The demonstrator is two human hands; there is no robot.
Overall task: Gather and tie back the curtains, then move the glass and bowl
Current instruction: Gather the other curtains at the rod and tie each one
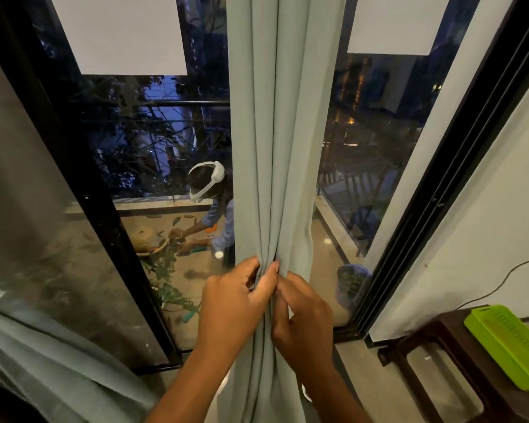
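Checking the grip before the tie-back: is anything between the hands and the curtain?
Nothing visible. The left hand and right hand already pinch the gathered folds of the curtain directly, from either side.

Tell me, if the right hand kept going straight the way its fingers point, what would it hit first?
The right hand points up and left into the curtain folds it already pinches, so it meets curtain at once. The left hand grips the same folds just beyond. Behind lies the window glass, though depth is unclear.

No legible text or labels anywhere.
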